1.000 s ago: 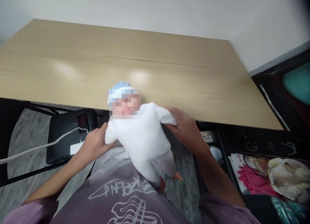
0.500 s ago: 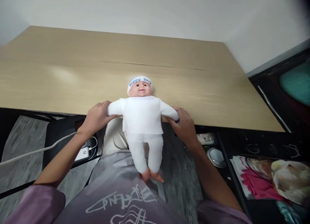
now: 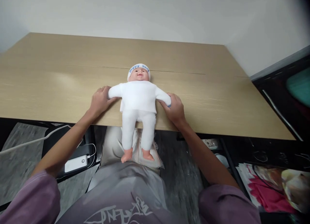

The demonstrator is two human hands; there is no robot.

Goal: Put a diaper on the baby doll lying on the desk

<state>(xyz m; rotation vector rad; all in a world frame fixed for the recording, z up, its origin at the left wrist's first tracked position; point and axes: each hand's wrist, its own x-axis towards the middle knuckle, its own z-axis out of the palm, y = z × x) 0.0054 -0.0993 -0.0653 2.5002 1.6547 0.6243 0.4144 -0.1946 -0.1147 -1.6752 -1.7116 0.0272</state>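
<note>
A baby doll in a white top and trousers lies face up, its head toward the far side of the wooden table. Its lower legs and bare feet reach past the near edge, over my lap. The white cap on its head carries blue lettering. My left hand is closed round the end of the doll's sleeve at picture left. On the other side, my right hand grips the opposite sleeve end. Both doll hands are mostly hidden in my fingers.
Below the table's left side, a white power bank with a cable rests on a black seat. At lower right, a dark shelf holds pink cloth and other items. White walls stand behind the table.
The doll has moved away from me, farther onto the table, with both my hands still on its arms. Its legs have spread apart, and its hips now lie over the tabletop.
</note>
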